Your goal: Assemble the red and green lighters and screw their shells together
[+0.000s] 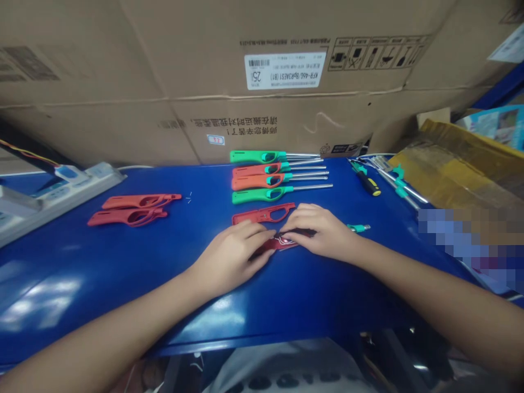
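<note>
Red casing (281, 246), long axis roughly sideways

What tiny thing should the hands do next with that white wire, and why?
Perhaps the right hand should press the white wire down into the red shell, with the left hand steadying it: the wire seems to curve loosely there, and another red half lies apart just beyond.

We see a glossy tabletop (123, 256), smooth plastic lighters (249, 180) with shiny metal tubes (311, 186), matt cardboard (184, 54) behind its far edge.
</note>
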Motion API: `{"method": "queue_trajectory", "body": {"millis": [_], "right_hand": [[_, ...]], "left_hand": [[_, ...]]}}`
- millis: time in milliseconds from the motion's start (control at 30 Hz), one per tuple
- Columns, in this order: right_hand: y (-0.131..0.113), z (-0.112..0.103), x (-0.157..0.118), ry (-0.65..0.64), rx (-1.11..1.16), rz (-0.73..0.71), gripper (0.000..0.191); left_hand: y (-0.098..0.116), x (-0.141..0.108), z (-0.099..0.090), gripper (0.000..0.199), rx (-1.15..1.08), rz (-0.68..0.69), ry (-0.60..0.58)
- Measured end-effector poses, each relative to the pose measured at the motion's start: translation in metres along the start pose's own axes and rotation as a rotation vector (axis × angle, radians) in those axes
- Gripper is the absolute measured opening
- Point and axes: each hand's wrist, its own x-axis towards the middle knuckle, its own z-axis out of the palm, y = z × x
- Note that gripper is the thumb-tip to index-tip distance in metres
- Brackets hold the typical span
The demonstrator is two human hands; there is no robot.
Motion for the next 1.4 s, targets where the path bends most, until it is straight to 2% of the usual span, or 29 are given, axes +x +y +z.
{"method": "queue_trajectory", "body": {"millis": [300, 833, 1400], "right_hand": [[-0.0041, -0.0008, -0.0028, -0.011, -0.072, 0.013, 0.006], [-0.0017, 0.0005, -0.0030, 0.020, 0.113, -0.004, 0.015], [-0.0012, -0.0017, -0.0034, -0.011, 0.103, -0.027, 0.015]], "left_hand": [[-0.0007, 0.0015, -0.0009, 0.027, -0.012, 0.020, -0.019], [-0.0016, 0.0002, -0.0002, 0.025, -0.041, 0.021, -0.034], [0.0015, -0.0018, -0.0030, 0.024, 0.032, 0.024, -0.065]]}}
